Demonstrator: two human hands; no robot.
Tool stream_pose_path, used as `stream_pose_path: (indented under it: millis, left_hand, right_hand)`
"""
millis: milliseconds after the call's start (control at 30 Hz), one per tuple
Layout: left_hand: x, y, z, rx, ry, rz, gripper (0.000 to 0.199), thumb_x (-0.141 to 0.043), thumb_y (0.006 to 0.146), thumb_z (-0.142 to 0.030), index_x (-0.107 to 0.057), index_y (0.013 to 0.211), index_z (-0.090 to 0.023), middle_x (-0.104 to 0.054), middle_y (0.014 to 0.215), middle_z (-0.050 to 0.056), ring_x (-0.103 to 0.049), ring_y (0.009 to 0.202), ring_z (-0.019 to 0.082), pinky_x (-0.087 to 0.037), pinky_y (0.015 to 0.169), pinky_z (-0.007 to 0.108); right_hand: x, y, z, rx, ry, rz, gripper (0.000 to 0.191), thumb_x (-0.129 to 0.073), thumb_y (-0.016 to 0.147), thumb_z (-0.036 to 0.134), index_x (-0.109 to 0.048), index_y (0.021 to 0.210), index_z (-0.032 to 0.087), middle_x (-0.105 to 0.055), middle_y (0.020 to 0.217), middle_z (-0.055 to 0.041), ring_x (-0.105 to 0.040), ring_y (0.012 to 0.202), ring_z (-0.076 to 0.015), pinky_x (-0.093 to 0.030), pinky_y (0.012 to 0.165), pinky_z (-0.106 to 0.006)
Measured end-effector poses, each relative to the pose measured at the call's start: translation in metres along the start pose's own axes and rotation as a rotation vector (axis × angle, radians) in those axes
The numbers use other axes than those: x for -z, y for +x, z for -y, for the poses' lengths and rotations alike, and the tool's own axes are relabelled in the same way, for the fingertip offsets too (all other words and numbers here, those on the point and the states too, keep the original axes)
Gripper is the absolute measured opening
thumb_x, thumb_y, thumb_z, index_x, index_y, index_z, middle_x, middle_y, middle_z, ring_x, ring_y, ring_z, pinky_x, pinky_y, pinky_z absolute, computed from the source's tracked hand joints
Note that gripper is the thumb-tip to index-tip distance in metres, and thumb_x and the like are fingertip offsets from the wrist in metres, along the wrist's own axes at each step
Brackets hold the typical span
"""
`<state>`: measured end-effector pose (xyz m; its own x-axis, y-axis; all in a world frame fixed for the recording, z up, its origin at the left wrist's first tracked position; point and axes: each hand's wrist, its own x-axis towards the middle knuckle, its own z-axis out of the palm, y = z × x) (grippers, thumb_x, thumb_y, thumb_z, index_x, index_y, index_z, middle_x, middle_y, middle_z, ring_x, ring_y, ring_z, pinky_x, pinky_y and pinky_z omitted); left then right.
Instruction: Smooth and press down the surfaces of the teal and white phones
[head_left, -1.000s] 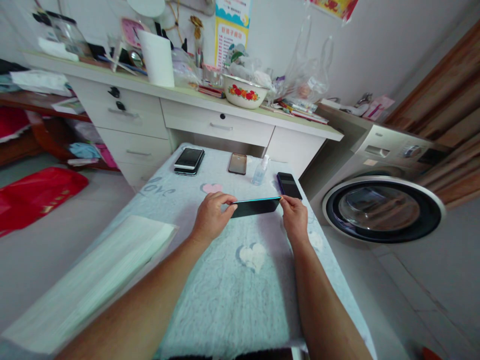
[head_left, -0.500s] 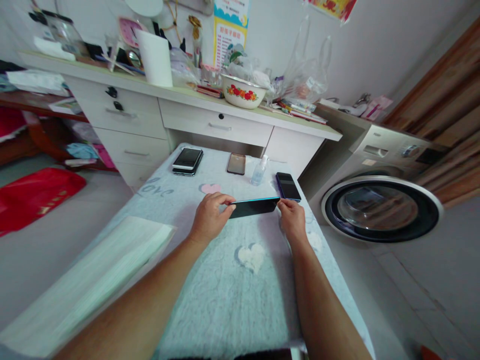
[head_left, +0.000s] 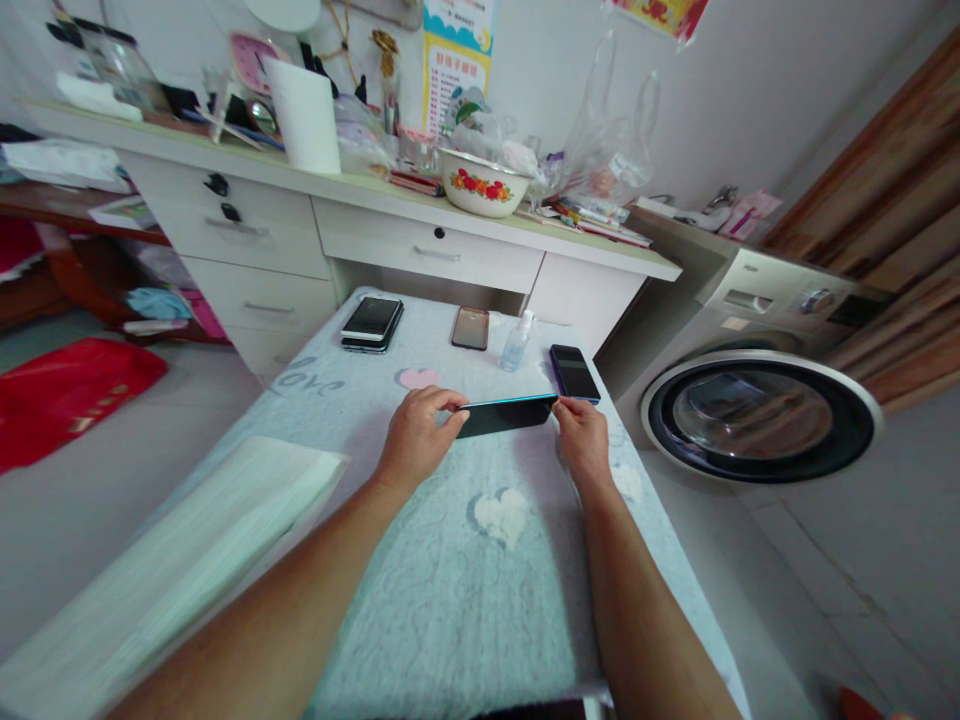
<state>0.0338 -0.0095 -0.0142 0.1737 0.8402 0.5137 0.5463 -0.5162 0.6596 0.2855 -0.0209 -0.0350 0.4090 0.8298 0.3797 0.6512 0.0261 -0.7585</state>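
Note:
A dark phone [head_left: 507,416] with a thin blue edge is held sideways over the cloth-covered table [head_left: 442,600]. My left hand [head_left: 421,430] pinches its left end between thumb and fingers. At its right end, my right hand [head_left: 582,436] grips the corner with closed fingertips. Beyond the hands lie a phone case [head_left: 471,328], a small clear spray bottle [head_left: 516,342] and, on the right, another dark phone [head_left: 574,374]. Stacked phones [head_left: 373,320] rest at the table's far left corner.
A pale folded sheet [head_left: 187,550] lies along the table's left side. Behind stands a white desk [head_left: 427,248] bearing a flowered bowl [head_left: 485,184] and a paper roll [head_left: 304,118]. A washing machine [head_left: 757,300] is at the right.
The view has shifted very slightly. Both hands keep their hold on the phone, which has hardly moved.

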Motion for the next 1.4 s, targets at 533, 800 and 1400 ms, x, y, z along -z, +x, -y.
stream_pose_path:
  millis: [533,800,1400]
  left_hand:
    - [-0.001,0.000,0.000,0.010,-0.031,-0.007,0.007,-0.060,0.079,-0.022,-0.065,0.084,-0.021,-0.066,0.083,0.000,-0.060,0.083,0.017,-0.045,0.082,0.033]
    - [-0.001,0.001,0.001,0.016,-0.039,0.009,0.009,-0.059,0.080,-0.023,-0.066,0.086,-0.021,-0.067,0.083,0.000,-0.060,0.082,0.017,-0.046,0.080,0.032]
    - [0.004,0.002,0.004,-0.017,0.054,-0.032,0.012,-0.057,0.083,-0.025,-0.067,0.089,-0.022,-0.067,0.086,0.002,-0.058,0.091,0.020,-0.044,0.086,0.034]
  right_hand:
    - [0.005,-0.004,0.013,0.066,-0.310,0.170,0.029,-0.045,0.077,0.022,-0.070,0.064,0.019,-0.062,0.064,-0.0049,-0.053,0.065,-0.0171,-0.032,0.059,-0.027]
    - [0.004,-0.003,0.008,0.061,-0.272,0.161,0.027,-0.046,0.077,0.023,-0.071,0.066,0.019,-0.064,0.067,-0.0050,-0.055,0.066,-0.0170,-0.034,0.060,-0.026]
    - [0.007,-0.002,0.018,0.033,0.188,0.008,0.027,-0.055,0.083,0.038,-0.072,0.091,0.018,-0.066,0.088,-0.0066,-0.061,0.084,-0.0198,-0.047,0.078,-0.033]
